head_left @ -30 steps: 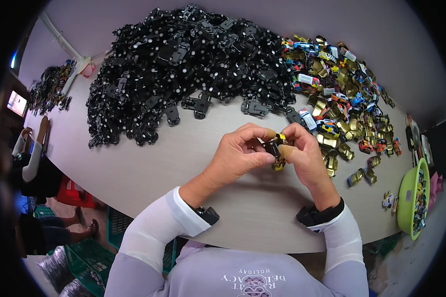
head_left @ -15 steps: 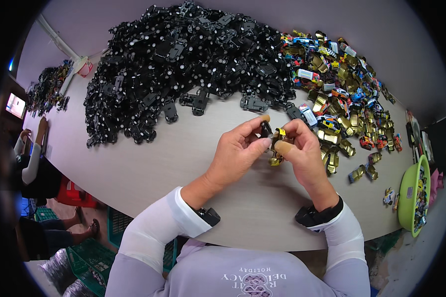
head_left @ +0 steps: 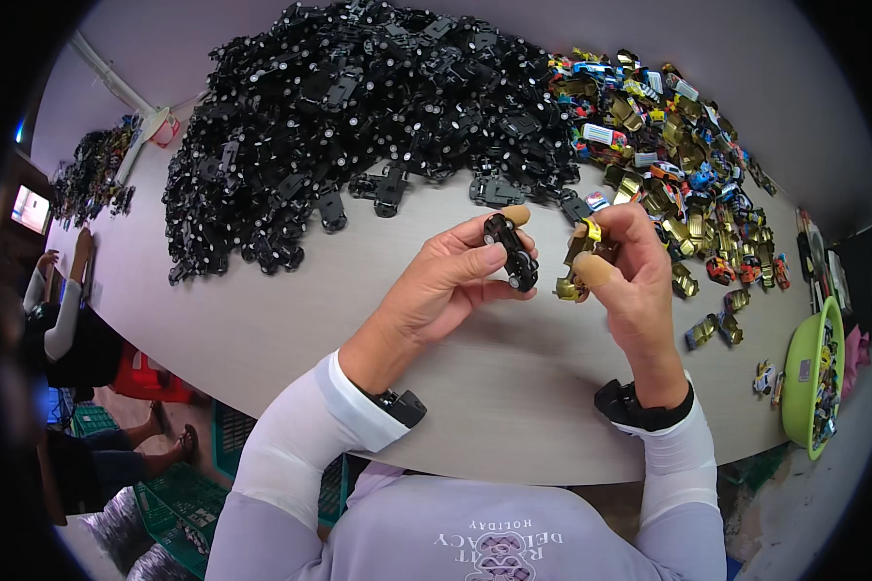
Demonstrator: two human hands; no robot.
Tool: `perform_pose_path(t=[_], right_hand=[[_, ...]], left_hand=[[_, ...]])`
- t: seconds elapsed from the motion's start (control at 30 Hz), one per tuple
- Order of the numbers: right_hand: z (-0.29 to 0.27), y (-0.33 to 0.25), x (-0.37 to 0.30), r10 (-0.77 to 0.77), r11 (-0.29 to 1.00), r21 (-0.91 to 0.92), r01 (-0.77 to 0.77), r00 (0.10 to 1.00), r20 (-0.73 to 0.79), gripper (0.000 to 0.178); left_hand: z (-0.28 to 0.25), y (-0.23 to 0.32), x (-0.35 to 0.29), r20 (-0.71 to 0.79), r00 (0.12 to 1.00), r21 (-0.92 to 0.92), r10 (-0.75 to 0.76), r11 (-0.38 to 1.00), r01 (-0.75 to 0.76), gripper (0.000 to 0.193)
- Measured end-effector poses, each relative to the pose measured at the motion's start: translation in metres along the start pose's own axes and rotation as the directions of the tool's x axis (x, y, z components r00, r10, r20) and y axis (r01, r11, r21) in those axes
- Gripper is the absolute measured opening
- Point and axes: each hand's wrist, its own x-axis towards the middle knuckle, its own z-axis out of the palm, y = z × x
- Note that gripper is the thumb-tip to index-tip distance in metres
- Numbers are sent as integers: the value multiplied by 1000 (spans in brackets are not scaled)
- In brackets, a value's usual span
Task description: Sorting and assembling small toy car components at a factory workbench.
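Between the fingers and thumb of my left hand (head_left: pixel 455 266) is a black toy car chassis (head_left: pixel 511 254) with small wheels, held tilted above the table. My right hand (head_left: pixel 635 276) pinches a toy car body shell (head_left: pixel 574 272), its gold inside showing and a yellow patch at its top. A short gap separates the two parts. Beyond my hands rises a large heap of black toy car chassis (head_left: pixel 378 107). To its right spreads a pile of toy car body shells (head_left: pixel 693 184), some painted side up, others with gold insides showing.
A green basin (head_left: pixel 800 382) of colourful toy cars stands at the table's right edge. A few loose shells (head_left: pixel 715 329) lie nearer it. At far left another person's arm (head_left: pixel 68 310) shows beside a smaller pile (head_left: pixel 97 174). Green crates (head_left: pixel 179 504) sit on the floor.
My hands have moved apart, the right one going rightward with the shell. The chassis in my left hand has turned, so its length and wheels now show.
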Motion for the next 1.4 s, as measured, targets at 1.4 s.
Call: perform_pose_path(t=[1.4], right_hand=[[7, 8, -3, -119, 972, -185, 143, 984, 133, 6]], left_hand=[[26, -16, -9, -45, 997, 188, 58, 981, -48, 26]])
